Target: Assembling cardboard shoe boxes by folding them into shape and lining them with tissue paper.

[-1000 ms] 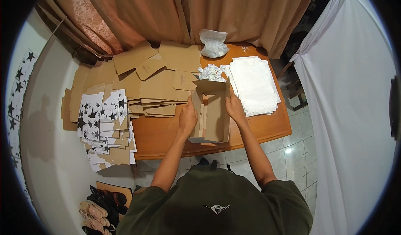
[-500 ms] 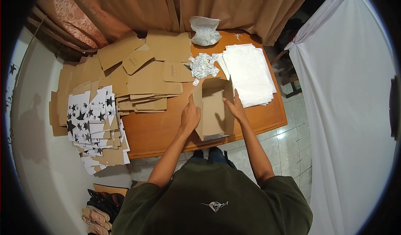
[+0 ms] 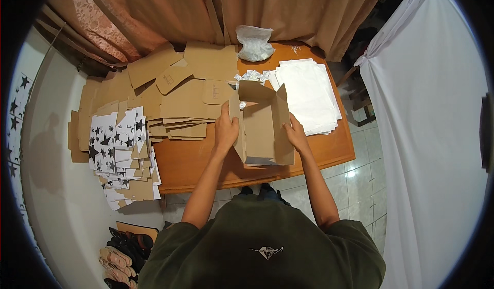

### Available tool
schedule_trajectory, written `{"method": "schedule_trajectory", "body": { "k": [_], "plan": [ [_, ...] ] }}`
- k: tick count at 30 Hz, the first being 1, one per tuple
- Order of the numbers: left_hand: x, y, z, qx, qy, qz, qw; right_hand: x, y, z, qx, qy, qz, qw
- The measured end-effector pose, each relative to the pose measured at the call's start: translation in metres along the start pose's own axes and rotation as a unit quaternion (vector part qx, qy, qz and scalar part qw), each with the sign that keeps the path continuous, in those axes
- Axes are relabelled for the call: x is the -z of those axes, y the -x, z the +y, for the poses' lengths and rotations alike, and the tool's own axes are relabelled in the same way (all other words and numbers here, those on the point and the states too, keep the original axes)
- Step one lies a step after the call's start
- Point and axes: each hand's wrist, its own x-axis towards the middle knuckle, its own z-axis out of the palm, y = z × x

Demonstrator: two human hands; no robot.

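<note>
Cardboard box [image 3: 263,129], brown and partly folded, stands open-topped on the wooden table [image 3: 200,163] near its front edge. Left hand [image 3: 225,129] presses flat against the left wall; right hand [image 3: 296,134] grips the right wall, fingers curled on the panel. Risks noted: uneven pressure could buckle a wall or crease it off the score line. Front flap overhangs close to the edge, so a push could slide the box off. Stacked flat blanks [image 3: 180,104] sit just beside and could be knocked.
</note>
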Motion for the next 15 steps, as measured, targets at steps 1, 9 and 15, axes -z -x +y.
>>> {"method": "schedule_trajectory", "body": {
  "k": [1,9,15],
  "plan": [
    [0.002,0.0,0.0,-0.015,-0.007,0.011,1.0,0.001,0.0,-0.007,0.022,0.003,0.0,1.0],
    [-0.02,0.032,-0.024,0.004,-0.147,-0.016,0.989,-0.027,0.004,-0.009,0.102,0.055,-0.012,0.993],
    [-0.031,0.051,-0.028,0.02,-0.137,-0.07,0.988,-0.043,0.012,0.01,-0.022,0.113,-0.079,0.99]
  ]
}}
